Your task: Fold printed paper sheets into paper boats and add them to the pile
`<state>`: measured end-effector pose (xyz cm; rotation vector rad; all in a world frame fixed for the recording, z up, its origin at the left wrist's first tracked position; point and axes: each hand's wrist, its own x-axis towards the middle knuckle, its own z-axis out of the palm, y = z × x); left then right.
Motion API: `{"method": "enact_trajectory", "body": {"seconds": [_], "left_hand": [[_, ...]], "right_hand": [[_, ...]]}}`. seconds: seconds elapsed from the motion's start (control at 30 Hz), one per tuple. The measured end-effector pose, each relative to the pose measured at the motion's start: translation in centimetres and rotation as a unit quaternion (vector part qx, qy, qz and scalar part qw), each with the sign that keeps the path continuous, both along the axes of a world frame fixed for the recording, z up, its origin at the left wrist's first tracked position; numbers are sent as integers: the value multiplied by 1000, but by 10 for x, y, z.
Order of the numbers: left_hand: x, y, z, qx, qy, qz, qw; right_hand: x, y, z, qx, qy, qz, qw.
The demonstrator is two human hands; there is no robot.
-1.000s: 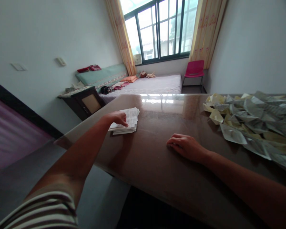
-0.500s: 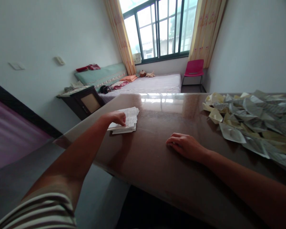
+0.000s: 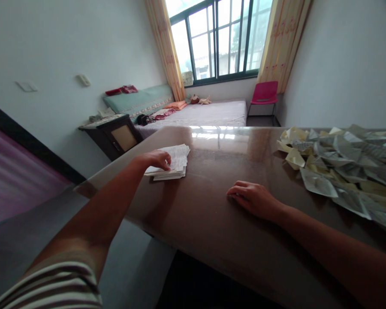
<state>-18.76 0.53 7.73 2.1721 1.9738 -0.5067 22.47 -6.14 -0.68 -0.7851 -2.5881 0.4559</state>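
My left hand (image 3: 161, 160) rests on a stack of printed paper sheets (image 3: 179, 156) at the left side of the brown table. Its thumb and forefinger are slightly apart over the top sheet, and nothing is lifted. Some of the stack is hidden under the hand; its edges are uneven. On the bare tabletop nearer to me lies my right hand (image 3: 249, 196), palm down, its fingers loosely bent and nothing visible in them. To its right spreads a heap of folded paper pieces (image 3: 320, 182), white and cream, some with print.
The glossy brown table (image 3: 209, 240) reaches across in front of me. Past it are a bed (image 3: 218, 111), a pink chair (image 3: 265, 93) and a window with curtains (image 3: 167, 47). A dark cabinet (image 3: 120, 135) stands at the left beyond the table edge.
The whole view has shifted slightly, so things sit a little further right. On the stack, the left thumb and forefinger have parted a little. My right hand stays on the table.
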Motion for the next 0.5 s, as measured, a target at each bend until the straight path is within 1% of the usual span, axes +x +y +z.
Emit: {"method": "enact_trajectory", "body": {"seconds": [0.13, 0.27, 0.4, 0.5], "left_hand": [[-2, 2, -3, 13, -6, 10, 1000], [-5, 2, -9, 45, -24, 31, 998], [-15, -4, -19, 100, -75, 66, 990], [-30, -10, -32, 165, -123, 116, 972]], "right_hand": [[0, 0, -1, 2, 1, -3, 1000], [0, 0, -1, 1, 2, -2, 1000], [0, 1, -4, -2, 9, -6, 1000], [-1, 0, -8, -11, 23, -27, 999]]}}
